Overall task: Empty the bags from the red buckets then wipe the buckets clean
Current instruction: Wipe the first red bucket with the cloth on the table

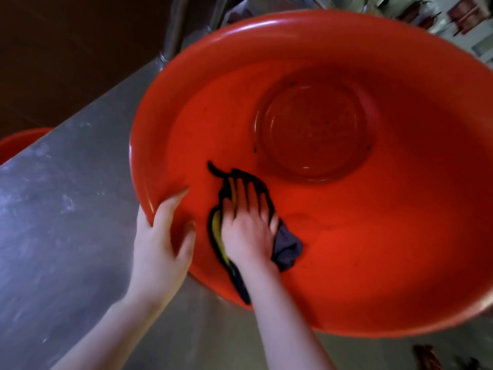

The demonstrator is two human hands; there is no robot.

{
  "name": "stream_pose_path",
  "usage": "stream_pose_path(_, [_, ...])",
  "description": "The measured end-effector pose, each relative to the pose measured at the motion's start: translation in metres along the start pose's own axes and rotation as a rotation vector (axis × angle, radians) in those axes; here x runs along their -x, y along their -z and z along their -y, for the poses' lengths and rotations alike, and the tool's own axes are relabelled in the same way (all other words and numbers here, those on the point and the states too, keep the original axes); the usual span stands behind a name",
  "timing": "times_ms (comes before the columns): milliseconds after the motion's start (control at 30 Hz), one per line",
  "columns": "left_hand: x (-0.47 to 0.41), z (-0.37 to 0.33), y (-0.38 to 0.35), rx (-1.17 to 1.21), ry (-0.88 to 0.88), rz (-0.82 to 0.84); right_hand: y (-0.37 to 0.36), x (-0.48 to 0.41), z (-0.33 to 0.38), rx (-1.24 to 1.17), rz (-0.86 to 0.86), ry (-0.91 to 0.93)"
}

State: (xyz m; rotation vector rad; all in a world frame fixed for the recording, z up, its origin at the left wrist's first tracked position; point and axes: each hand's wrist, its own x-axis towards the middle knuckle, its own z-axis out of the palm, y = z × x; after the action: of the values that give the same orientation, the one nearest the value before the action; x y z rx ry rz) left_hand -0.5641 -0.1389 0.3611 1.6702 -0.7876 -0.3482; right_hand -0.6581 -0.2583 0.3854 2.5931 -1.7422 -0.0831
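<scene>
Red bucket [346,249]: on the tabletop [66,196], seems tipped toward the person; no bag inside, so emptying looks done here and wiping is under way.
Second red bucket [18,145]: far left of the big bucket, only a slice of rim showing beyond the tabletop edge; contents hidden, can't tell if emptied or wiped.
Left hand [160,236]: on the big bucket's near-left rim, fingers curled over the edge, gripping it.
Cloth [286,249]: dark with a yellow layer, flat on the bucket's near inner wall.
Right hand [248,231]: on the cloth, fingers straight and spread, pressing, not clutching.
Base [314,129]: glossy, dark specks around its ring, probably not wiped yet.
Left to do: base, far wall, likely the other bucket.
</scene>
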Motion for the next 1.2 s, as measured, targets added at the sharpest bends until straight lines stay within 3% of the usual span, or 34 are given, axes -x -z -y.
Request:
stream_pose_path(100, [0.001, 0.000, -0.001, -0.009, 0.007, 0.010, 0.005, -0.056, -0.015, -0.052, 0.105, -0.220])
stream_pose_path(200, [-0.004, 0.003, -0.002, 0.010, 0.020, 0.022, 0.014, -0.091, -0.018, -0.049, 0.203, -0.268])
stream_pose_path(300, [-0.008, 0.005, -0.004, 0.017, 0.056, 0.021, 0.015, -0.077, -0.004, -0.035, 0.185, -0.123])
stream_pose_path(433, [-0.010, 0.004, -0.003, 0.042, 0.094, 0.021, 0.012, 0.008, 0.033, -0.143, 0.052, 0.198])
stream_pose_path(500, [-0.011, 0.003, -0.001, 0.069, 0.104, 0.023, 0.012, 0.033, 0.044, -0.202, 0.033, 0.225])
stream_pose_path(667, [-0.011, 0.005, 0.000, 0.087, 0.113, 0.010, 0.008, -0.039, 0.027, -0.206, 0.059, 0.003])
stream_pose_path(833, [-0.009, 0.006, -0.004, 0.112, 0.113, 0.026, 0.013, -0.112, 0.010, -0.236, 0.207, -0.230])
stream_pose_path(1067, [-0.008, 0.004, -0.004, 0.066, 0.074, -0.024, 0.016, 0.025, 0.039, -0.210, 0.027, 0.277])
stream_pose_path(1200, [-0.009, 0.002, -0.001, 0.080, 0.106, -0.016, 0.014, 0.020, 0.043, -0.227, 0.011, 0.201])
